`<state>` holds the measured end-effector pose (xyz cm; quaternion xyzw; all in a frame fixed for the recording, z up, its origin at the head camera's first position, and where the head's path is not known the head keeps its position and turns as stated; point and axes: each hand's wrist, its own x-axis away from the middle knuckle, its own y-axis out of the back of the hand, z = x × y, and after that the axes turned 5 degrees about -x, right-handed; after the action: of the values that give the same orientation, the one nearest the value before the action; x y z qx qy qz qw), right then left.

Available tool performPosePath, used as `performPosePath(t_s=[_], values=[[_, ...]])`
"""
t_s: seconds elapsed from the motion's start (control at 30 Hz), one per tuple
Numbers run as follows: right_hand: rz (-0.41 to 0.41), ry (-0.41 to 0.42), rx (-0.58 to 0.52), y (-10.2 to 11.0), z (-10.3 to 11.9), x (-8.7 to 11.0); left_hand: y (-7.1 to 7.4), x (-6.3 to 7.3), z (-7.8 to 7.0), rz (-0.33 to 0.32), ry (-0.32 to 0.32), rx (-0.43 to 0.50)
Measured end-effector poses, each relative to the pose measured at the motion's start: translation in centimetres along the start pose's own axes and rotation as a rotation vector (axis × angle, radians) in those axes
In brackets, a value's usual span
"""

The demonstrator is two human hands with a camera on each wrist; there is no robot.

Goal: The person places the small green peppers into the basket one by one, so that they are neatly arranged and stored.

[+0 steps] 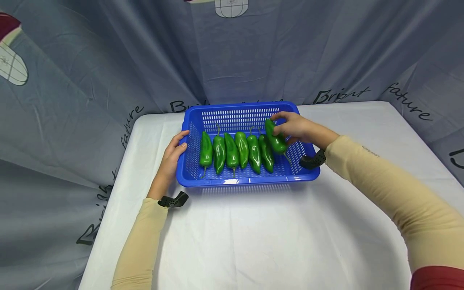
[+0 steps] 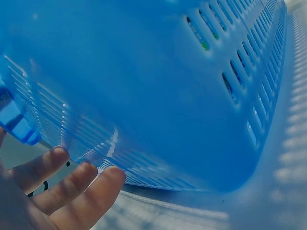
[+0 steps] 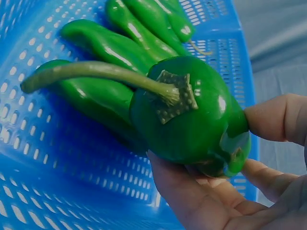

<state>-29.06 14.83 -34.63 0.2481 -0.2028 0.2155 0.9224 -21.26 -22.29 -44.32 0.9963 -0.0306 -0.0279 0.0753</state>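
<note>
My right hand (image 1: 295, 128) grips a green pepper (image 1: 274, 139) above the right part of a blue plastic basket (image 1: 239, 182). In the right wrist view, the pepper's stem (image 3: 96, 72) points toward the left, with the thumb and fingers round its body. At the basket's left rim, my left hand (image 1: 170, 159) holds on with thumb and index finger over the edge. Its other fingers (image 2: 103, 196) lie by the outer wall (image 2: 144, 96) in the left wrist view. Several more green peppers (image 1: 219, 153) lie side by side in a row inside the basket.
The basket stands on a table with a white cloth (image 1: 253, 237). Grey curtains (image 1: 145, 52) with printed lettering hang behind and at both sides. A black wrist device (image 1: 174, 200) sits on the left wrist, another (image 1: 312, 160) on the right.
</note>
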Motion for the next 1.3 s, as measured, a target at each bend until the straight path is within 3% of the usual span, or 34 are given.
performPosePath(t_s=[0.3, 0.5, 0.63, 1.07, 1.3], values=[[-0.009, -0.02, 0.07, -0.9, -0.9, -0.6, -0.1, 0.1, 0.1, -0.008, 0.005, -0.03], [-0.033, -0.058, 0.112, -1.2, -1.0, -0.7, -0.3, 0.1, 0.1, -0.002, 0.0, 0.004], [-0.031, -0.07, 0.128, -1.2, -0.8, -0.6, -0.2, 0.0, 0.0, -0.001, 0.015, -0.033], [-0.031, -0.032, 0.205, -0.9, 0.1, 0.0, 0.2, -0.1, 0.3, -0.007, 0.023, -0.041], [-0.024, -0.002, 0.128, 0.6, 1.0, 1.1, 0.2, -0.3, 0.4, -0.005, 0.017, -0.035]])
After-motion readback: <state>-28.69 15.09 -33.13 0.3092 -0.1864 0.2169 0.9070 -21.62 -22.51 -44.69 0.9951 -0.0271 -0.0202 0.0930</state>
